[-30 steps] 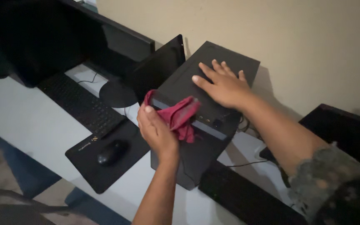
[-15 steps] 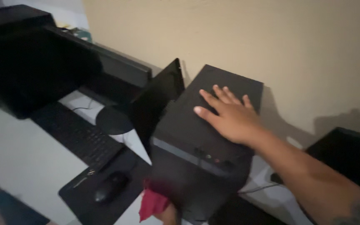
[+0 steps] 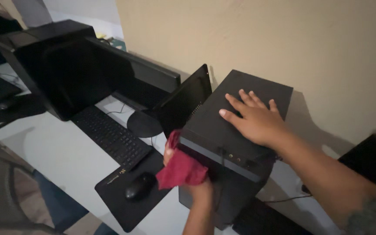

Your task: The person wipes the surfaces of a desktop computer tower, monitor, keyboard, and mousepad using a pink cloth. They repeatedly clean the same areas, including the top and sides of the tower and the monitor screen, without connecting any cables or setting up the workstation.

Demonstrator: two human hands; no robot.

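One white desk (image 3: 44,148) is seen along a beige wall. Two monitors are counted: a large dark monitor (image 3: 79,69) at left and a smaller tilted monitor (image 3: 183,102) just beside the tower. One black computer tower (image 3: 236,143) stands upright on the desk, against the wall. One keyboard (image 3: 109,137) is laid before the large monitor. One mouse pad (image 3: 131,198) is seen, with one mouse (image 3: 139,186) on it. One red cloth (image 3: 181,167) is pressed to the tower's front, clenched in the left hand (image 3: 196,182). The right hand (image 3: 255,119) is laid flat on the tower's top, fingers spread, grasping nothing.
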